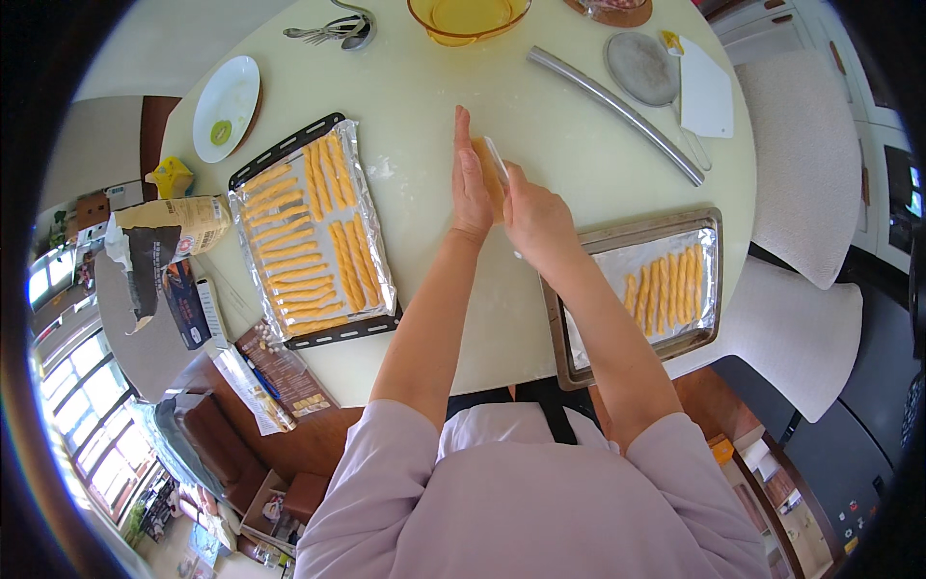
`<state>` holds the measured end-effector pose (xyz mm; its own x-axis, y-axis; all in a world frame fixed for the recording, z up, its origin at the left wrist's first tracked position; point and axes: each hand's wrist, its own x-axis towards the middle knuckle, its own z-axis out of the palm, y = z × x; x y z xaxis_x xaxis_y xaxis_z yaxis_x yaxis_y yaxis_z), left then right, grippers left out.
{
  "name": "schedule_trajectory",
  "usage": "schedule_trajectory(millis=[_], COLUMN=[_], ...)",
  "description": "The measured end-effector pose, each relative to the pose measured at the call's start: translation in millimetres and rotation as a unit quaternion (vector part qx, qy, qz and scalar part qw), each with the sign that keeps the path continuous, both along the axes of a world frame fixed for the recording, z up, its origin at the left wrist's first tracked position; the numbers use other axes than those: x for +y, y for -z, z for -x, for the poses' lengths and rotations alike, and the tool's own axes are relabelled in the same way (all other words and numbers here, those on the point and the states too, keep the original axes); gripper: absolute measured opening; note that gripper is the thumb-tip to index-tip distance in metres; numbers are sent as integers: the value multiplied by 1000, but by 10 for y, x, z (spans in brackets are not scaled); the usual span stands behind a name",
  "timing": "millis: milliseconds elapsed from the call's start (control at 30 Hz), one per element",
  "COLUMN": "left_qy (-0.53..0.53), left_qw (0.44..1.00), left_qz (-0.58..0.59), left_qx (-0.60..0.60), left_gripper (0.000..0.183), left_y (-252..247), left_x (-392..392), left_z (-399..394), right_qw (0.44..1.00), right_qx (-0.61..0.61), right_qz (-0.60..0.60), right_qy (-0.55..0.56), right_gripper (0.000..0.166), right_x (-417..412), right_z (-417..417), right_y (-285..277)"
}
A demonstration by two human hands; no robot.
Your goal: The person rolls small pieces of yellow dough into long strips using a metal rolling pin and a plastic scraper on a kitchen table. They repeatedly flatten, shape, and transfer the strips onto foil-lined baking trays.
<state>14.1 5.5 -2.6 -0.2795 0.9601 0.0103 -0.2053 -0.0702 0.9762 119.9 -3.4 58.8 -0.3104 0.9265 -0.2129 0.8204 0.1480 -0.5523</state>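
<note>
My right hand (539, 217) grips a flat tan piece with a white edge (489, 174), seen almost edge-on above the middle of the table. It resembles a dough scraper, but its exact kind is unclear. Palm turned toward it, my left hand (470, 177) is held out flat, so close that I cannot tell whether they touch. To the left, a black oven tray lined with aluminum foil (336, 282) bears rows of twisted yellow dough sticks (289, 246). Partly behind my right forearm lies a metal baking pan (636, 352), foil-lined, with more dough twists (665, 289).
A steel rolling pin (615, 112) lies right, near a round grey plate (640, 69) and a white board (705, 94). An amber glass bowl (470, 18), forks and spoons (343, 29), and a white plate (228, 101) stand farther back. An open flour bag (177, 224) is left.
</note>
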Motion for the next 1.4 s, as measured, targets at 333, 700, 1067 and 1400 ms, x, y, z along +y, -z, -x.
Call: schedule_trajectory(millis=[333,700,1067,1400], left_qy=[-37,-45,-35,140], left_qw=[998,998,997,751], left_qz=[18,27,38,64], left_qx=[47,-24,64,642], left_gripper=[78,79,72,66], left_y=[-115,-69,-110,-67], left_x=[-438,-443,-236,-323], left_z=[-54,-9,79,308], right_qw=[998,998,999,960], right_qx=[23,7,-25,226], right_qz=[37,2,10,51], right_qy=[43,55,38,159], right_gripper=[40,30,19,35], right_x=[-405,-188,250,529], right_z=[-12,-151,-61,-928], right_y=[27,-60,-136,427])
